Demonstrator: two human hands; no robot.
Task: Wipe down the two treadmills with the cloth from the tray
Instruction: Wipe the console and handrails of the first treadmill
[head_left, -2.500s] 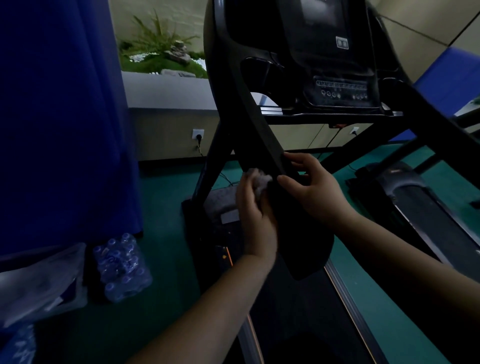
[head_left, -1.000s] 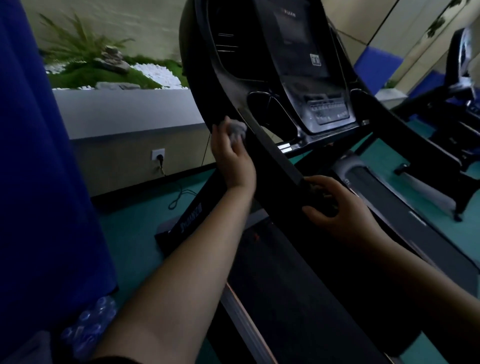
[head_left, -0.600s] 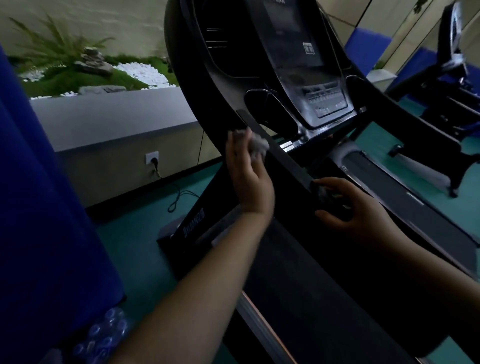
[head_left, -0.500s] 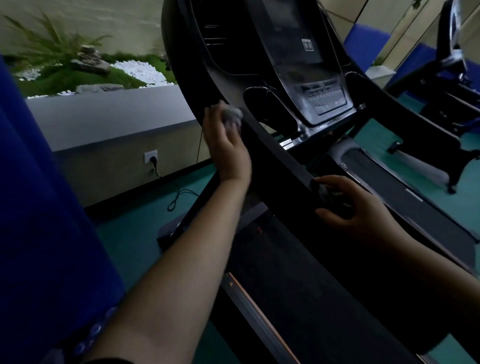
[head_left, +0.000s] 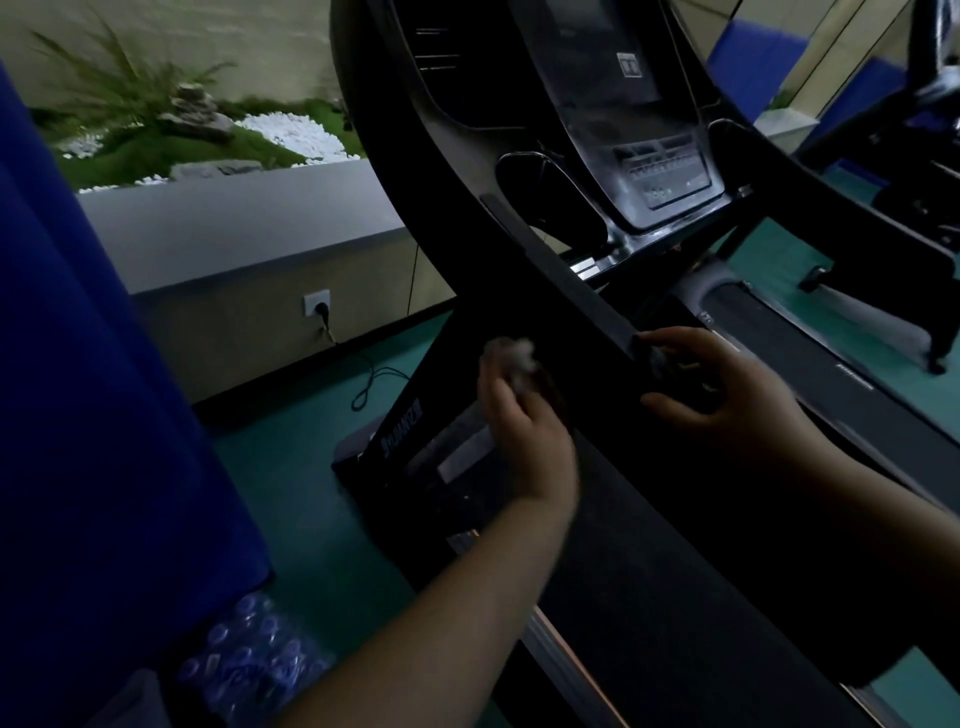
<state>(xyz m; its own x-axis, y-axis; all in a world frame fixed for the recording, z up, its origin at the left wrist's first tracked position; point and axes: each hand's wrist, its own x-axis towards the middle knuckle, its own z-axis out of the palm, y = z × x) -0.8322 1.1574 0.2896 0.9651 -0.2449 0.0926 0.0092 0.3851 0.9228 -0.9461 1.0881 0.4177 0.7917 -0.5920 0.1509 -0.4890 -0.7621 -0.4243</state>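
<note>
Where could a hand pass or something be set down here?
Bare green floor lies between the grey wall and the treadmill base. It is crowded along the handrail, where the left hand holds the cloth and the right hand grips.

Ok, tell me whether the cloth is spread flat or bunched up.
Bunched: the cloth shows as a small wad above the left hand.

Probably a gym: treadmills (head_left: 597, 218) on green flooring (head_left: 291, 467).
</note>
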